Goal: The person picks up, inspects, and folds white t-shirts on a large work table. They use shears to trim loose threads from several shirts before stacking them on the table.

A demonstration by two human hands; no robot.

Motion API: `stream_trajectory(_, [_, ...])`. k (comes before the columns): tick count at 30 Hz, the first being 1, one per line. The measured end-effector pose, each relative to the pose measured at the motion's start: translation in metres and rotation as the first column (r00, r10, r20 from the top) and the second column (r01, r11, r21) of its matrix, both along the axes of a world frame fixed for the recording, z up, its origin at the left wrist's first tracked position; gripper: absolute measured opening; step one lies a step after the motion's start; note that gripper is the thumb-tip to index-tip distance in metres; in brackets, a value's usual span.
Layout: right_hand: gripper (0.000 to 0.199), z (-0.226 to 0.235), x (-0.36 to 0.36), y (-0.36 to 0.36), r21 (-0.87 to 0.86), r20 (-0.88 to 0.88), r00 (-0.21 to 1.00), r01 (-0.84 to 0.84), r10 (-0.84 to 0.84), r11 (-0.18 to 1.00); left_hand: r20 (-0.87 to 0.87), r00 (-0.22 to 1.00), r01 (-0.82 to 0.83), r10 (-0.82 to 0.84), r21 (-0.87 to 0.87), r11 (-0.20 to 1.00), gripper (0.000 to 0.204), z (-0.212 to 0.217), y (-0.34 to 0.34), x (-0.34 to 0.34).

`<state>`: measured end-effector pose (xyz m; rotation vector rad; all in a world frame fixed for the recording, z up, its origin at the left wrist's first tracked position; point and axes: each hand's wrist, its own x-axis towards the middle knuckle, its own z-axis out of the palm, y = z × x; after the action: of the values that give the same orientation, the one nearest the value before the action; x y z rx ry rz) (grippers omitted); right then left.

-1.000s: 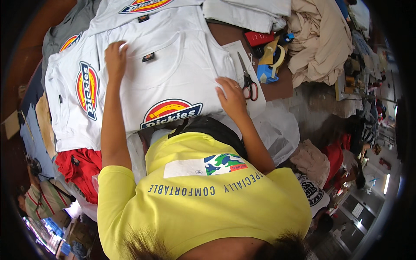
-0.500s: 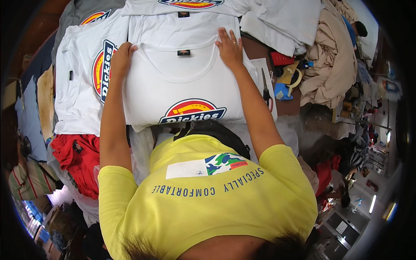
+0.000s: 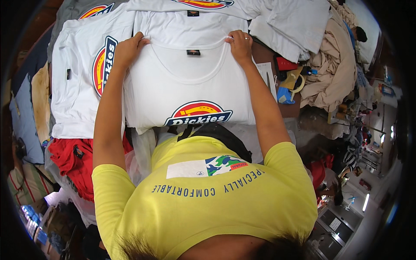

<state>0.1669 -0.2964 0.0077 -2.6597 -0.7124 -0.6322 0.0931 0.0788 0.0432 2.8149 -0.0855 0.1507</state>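
Note:
A folded white T-shirt [image 3: 186, 86] lies in front of me, with a red and yellow arched print at its near edge and a black label inside its round neck. My left hand [image 3: 131, 48] pinches the shirt at the left shoulder, beside the neckline. At the opposite shoulder my right hand [image 3: 241, 45], a ring on one finger, has its fingers curled onto the cloth. Another white shirt [image 3: 160, 25] with a black label lies just beyond, partly covered by this one.
More printed white shirts [image 3: 76, 93] lie at the left, over red cloth [image 3: 71, 158]. On the right are partly hidden scissors [image 3: 269, 82], a tape roll [image 3: 298, 84], a red box [image 3: 286, 64] and a heap of beige cloth [image 3: 333, 65]. White folded garments [image 3: 290, 26] sit far right.
My right hand's fingers, stretched flat over the shirt before, are now bent and pinching its shoulder. My left hand has shifted slightly up and right, still at the left shoulder.

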Motion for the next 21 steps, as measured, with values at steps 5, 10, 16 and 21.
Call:
stream_trajectory(5, [0.022,-0.002,0.000,0.001,-0.018,-0.019,0.999,0.042,-0.043,0.999,0.018,0.998,-0.054,0.057,-0.108,0.993,0.038,-0.013,0.002,0.004])
stream_trajectory(10, [0.025,-0.002,-0.001,0.001,-0.018,-0.062,0.997,0.052,-0.053,0.998,-0.081,0.994,-0.091,0.074,-0.224,0.970,0.044,-0.004,0.004,0.005])
stream_trajectory(16, [0.024,0.005,-0.003,0.002,-0.025,-0.131,0.989,0.070,-0.073,0.997,-0.069,0.988,-0.148,0.136,-0.226,0.963,0.040,0.002,-0.003,-0.003])
stream_trajectory(21, [0.017,0.039,-0.043,-0.018,0.011,0.061,0.998,-0.020,0.019,1.000,0.265,0.956,-0.009,0.122,-0.391,0.920,0.022,0.023,-0.008,-0.062])
